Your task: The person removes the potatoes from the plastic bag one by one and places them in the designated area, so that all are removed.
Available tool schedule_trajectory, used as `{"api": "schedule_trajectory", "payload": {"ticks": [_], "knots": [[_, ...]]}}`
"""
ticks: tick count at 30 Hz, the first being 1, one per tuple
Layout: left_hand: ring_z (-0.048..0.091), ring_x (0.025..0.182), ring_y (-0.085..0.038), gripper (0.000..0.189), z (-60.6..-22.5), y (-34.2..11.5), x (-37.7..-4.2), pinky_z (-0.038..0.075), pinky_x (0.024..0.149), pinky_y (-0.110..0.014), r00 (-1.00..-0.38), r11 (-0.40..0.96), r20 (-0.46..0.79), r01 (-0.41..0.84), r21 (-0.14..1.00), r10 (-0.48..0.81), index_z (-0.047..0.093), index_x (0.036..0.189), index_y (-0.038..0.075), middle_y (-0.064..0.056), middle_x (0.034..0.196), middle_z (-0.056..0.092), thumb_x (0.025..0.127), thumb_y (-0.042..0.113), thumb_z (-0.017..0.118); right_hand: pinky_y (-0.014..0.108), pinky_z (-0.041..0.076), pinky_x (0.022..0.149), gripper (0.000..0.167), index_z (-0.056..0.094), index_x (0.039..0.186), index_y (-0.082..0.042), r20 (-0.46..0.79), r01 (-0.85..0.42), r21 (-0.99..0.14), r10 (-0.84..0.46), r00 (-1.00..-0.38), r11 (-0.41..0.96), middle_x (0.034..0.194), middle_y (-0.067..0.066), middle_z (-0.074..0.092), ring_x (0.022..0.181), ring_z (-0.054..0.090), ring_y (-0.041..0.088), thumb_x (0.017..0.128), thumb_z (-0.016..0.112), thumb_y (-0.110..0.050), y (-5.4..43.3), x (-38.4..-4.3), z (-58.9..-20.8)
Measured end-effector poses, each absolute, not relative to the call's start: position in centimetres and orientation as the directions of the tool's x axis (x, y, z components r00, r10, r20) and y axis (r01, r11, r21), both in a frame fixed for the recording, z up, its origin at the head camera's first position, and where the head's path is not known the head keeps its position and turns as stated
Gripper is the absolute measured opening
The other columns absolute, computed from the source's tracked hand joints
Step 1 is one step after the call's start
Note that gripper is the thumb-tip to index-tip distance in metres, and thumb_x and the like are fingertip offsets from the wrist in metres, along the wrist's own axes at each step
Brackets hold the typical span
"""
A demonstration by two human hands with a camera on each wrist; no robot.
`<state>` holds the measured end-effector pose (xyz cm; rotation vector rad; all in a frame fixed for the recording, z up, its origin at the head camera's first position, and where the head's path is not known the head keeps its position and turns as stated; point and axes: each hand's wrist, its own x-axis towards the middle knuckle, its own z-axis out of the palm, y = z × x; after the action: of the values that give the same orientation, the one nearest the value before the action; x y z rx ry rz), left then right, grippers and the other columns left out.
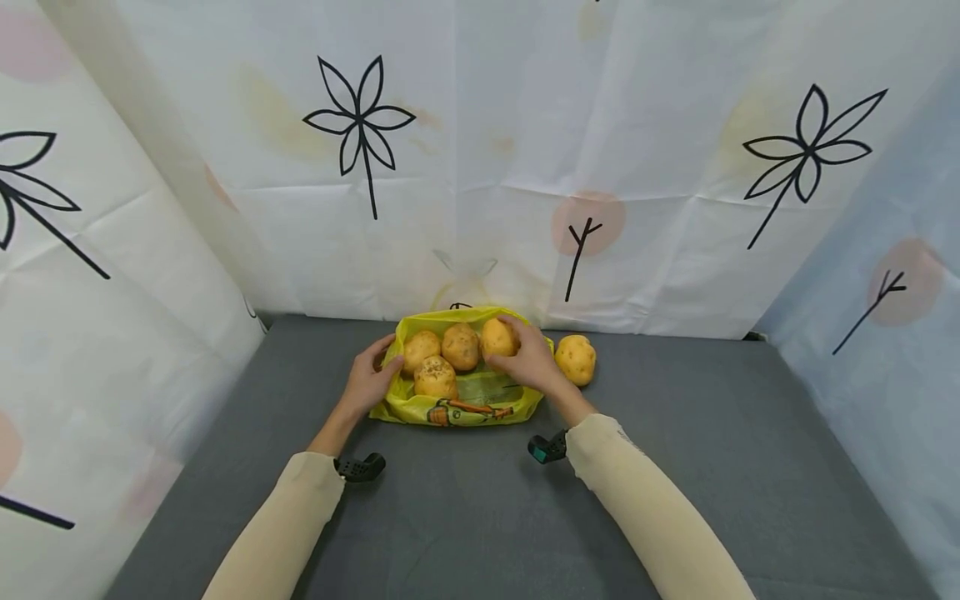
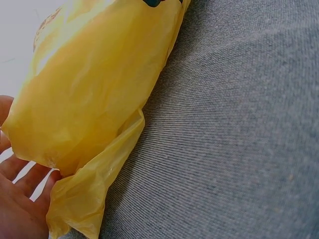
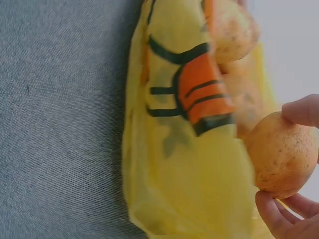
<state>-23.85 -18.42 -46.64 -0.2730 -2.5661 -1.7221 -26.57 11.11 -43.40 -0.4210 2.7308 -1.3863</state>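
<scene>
A yellow plastic bag [image 1: 405, 408] with a printed carrot picture lies with its mouth spread wide. My left hand [image 1: 369, 379] holds the bag's left rim between thumb and fingers; in the left wrist view the yellow film [image 2: 89, 99] passes between them. Over the right part of the bag's mouth, my right hand [image 1: 531, 358] grips a potato [image 1: 498, 338], thumb on one side and fingertips on the other, as the right wrist view shows on the same potato [image 3: 281, 154]. Several more potatoes [image 1: 461, 347] sit inside the bag's left half, one of them speckled brown [image 1: 436, 379].
One potato [image 1: 576, 360] rests on the grey table [image 1: 465, 517], just right of the bag and beside my right wrist. White curtains [image 1: 480, 208] printed with plants enclose the table at the back and both sides. Dark wrist cameras [image 1: 362, 468] are strapped to both arms.
</scene>
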Motion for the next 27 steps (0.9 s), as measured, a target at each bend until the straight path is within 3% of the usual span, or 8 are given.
{"api": "schedule_trajectory", "payload": {"ticks": [8, 19, 27], "knots": [[0.045, 0.136, -0.043, 0.055, -49.0, -19.2, -25.1, 0.047, 0.1, -0.058, -0.984, 0.372, 0.142, 0.173, 0.912, 0.11, 0.037, 0.156, 0.002, -0.026, 0.153, 0.042, 0.108, 0.021, 0.054, 0.045, 0.059, 0.075, 0.074, 0.044, 0.155, -0.017, 0.099, -0.24, -0.791, -0.269, -0.958, 0.563, 0.141, 0.024, 0.042, 0.118, 0.053, 0.042, 0.09, 0.079, -0.022, 12.5, -25.6, -41.9], [0.047, 0.134, -0.041, 0.054, -48.4, -19.1, -24.8, 0.049, 0.098, -0.057, -0.986, 0.383, 0.123, 0.158, 0.91, 0.115, 0.037, 0.156, 0.003, -0.025, 0.151, 0.044, 0.108, 0.019, 0.053, 0.051, 0.057, 0.084, 0.072, 0.046, 0.152, -0.012, 0.167, -0.299, -0.782, -0.277, -0.946, 0.547, 0.138, 0.025, 0.045, 0.114, 0.057, 0.042, 0.089, 0.079, -0.017, 16.0, -24.8, -40.1], [0.046, 0.136, -0.04, 0.054, -48.8, -19.3, -25.0, 0.048, 0.1, -0.056, -0.986, 0.382, 0.117, 0.152, 0.911, 0.115, 0.036, 0.157, 0.004, -0.023, 0.152, 0.043, 0.108, 0.02, 0.053, 0.057, 0.055, 0.087, 0.072, 0.044, 0.153, -0.01, 0.17, -0.283, -0.802, -0.254, -0.952, 0.526, 0.147, 0.026, 0.036, 0.117, 0.055, 0.045, 0.09, 0.078, -0.014, 19.0, -24.6, -39.9]]}}
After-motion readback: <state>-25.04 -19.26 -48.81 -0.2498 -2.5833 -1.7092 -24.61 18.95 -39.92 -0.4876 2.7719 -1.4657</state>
